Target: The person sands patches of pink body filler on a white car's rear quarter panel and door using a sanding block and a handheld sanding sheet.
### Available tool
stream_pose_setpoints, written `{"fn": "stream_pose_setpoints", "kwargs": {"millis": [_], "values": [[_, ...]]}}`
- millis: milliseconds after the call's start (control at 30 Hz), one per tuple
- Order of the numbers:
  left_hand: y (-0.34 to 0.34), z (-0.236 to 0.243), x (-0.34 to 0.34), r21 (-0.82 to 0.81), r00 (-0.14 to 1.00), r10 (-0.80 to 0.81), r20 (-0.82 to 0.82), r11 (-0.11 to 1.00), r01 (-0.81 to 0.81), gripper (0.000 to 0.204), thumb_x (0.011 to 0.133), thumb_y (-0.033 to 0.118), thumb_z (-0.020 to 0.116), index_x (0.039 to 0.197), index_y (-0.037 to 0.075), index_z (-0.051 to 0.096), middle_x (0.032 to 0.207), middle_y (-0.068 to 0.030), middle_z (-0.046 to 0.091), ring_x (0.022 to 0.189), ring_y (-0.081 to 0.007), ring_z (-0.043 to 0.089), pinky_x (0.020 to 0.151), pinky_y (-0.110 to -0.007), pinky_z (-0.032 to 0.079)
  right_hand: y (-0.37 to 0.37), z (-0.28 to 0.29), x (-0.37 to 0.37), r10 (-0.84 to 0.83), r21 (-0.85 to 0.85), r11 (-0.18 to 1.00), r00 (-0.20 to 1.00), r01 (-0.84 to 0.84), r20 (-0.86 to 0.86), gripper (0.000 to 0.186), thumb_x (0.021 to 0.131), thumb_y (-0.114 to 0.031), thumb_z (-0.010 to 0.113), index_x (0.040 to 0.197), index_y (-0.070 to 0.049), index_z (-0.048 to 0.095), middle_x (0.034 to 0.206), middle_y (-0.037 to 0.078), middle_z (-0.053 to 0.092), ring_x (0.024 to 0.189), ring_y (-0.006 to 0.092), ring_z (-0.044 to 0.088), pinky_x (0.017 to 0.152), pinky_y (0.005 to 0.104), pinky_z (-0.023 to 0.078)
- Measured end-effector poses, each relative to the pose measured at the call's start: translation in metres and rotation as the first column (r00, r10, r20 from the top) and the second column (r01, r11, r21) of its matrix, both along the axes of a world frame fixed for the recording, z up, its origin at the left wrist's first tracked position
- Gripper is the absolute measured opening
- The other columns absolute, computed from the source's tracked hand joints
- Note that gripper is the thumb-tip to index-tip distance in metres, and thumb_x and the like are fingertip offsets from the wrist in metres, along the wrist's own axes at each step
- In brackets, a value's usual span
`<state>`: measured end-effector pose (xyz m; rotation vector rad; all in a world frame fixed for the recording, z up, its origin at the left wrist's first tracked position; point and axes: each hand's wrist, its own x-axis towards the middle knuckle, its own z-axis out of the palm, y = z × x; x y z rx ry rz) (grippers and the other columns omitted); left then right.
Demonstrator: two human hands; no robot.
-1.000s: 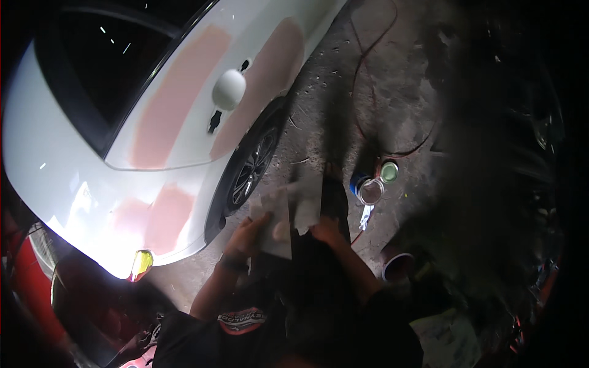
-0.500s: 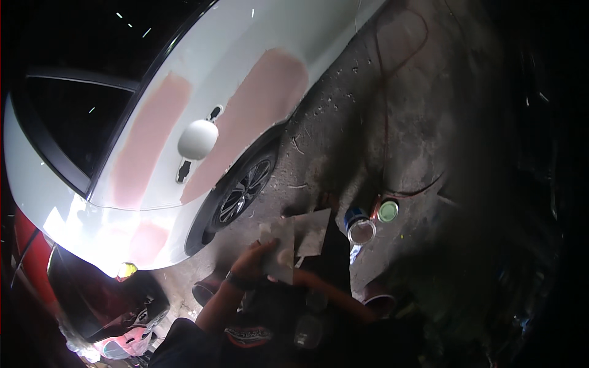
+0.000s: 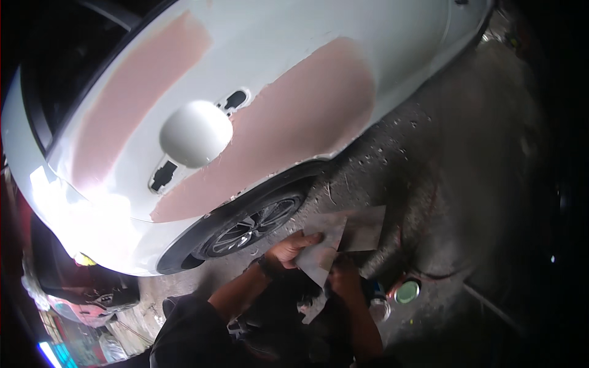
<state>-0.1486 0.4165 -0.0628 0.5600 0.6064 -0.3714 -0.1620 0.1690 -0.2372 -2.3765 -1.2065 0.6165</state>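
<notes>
In my left hand [image 3: 289,250] is a thin, flat grey sheet [image 3: 324,245], the thumb lying across its face and the fingers underneath. A second flat sheet [image 3: 368,222] overlaps its far right edge. Just below that one my right hand [image 3: 345,277] is closed and seems to grip it; the exact hold is in shadow. Ahead stands a white car [image 3: 257,37] with a smooth pink filler patch [image 3: 307,104] low on its door and another pink patch [image 3: 138,92] higher up. Between them is a round handle recess [image 3: 196,132].
Below the lower patch is the car's wheel [image 3: 254,230], close to my left hand. Cans, one with a green lid [image 3: 407,292], stand on the concrete floor [image 3: 392,165] right of my right forearm. A damaged, dark and red car part [image 3: 92,306] shows at lower left.
My view has come closer to the white car, so the patches and wheel look larger. Both hands and sheets appear further right, and the cans lower. The grips look the same.
</notes>
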Motion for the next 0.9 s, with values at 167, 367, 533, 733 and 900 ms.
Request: {"fn": "stream_pose_setpoints", "kwargs": {"millis": [167,367,533,733,900], "values": [[0.014,-0.097,-0.014,0.002,0.999,0.022,0.026,1.0,-0.022,0.037,0.1,0.022,0.063,0.132,0.004,0.06,0.118,-0.0084,0.069,0.099,-0.0175,0.07,0.085,-0.033,0.058,0.009,-0.067,0.052,-0.264,-0.001,0.965,0.964,0.264,-0.02,0.032,0.092,-0.033,0.066,0.108,-0.005,0.065,0.089,0.021,0.071,0.077,0.0412,0.069,0.068,0.0523,0.055],[0.027,-0.166,-0.03,0.157,1.0,0.008,0.018,0.987,-0.01,0.043,0.098,0.033,0.068,0.13,0.005,0.062,0.112,-0.004,0.072,0.096,-0.0138,0.071,0.085,-0.031,0.058,0.042,-0.071,0.072,-0.28,-0.048,0.958,0.959,0.282,0.038,0.032,0.092,-0.034,0.066,0.103,-0.004,0.067,0.089,0.023,0.07,0.077,0.0428,0.068,0.07,0.0539,0.055],[0.034,-0.18,-0.024,0.292,0.993,-0.116,0.024,0.951,0.104,0.04,0.102,0.025,0.061,0.136,0.003,0.059,0.127,-0.0088,0.066,0.111,-0.0206,0.067,0.096,-0.036,0.054,0.027,-0.076,0.096,-0.363,-0.077,0.926,0.928,0.369,0.085,0.032,0.094,-0.031,0.064,0.105,-0.002,0.069,0.094,0.024,0.07,0.086,0.0447,0.068,0.076,0.0526,0.055],[0.052,-0.272,-0.029,0.036,0.971,-0.086,0.223,0.996,0.08,0.041,0.104,0.029,0.058,0.138,0.004,0.057,0.128,-0.0081,0.066,0.111,-0.0197,0.068,0.092,-0.035,0.058,-0.005,-0.05,0.079,-0.633,0.298,0.752,0.77,0.588,0.077,0.035,0.097,-0.026,0.059,0.115,0.002,0.069,0.097,0.023,0.073,0.088,0.0443,0.069,0.083,0.0477,0.054],[0.062,-0.305,-0.039,-0.098,0.974,-0.088,0.208,0.989,0.11,0.039,0.105,0.029,0.056,0.137,0.006,0.058,0.124,-0.0074,0.067,0.107,-0.0181,0.068,0.09,-0.036,0.059,-0.073,-0.06,0.073,-0.812,0.254,0.564,0.584,0.786,-0.007,0.046,0.098,-0.034,0.058,0.121,0.004,0.066,0.103,0.024,0.072,0.097,0.0369,0.07,0.088,0.0435,0.052]]}}
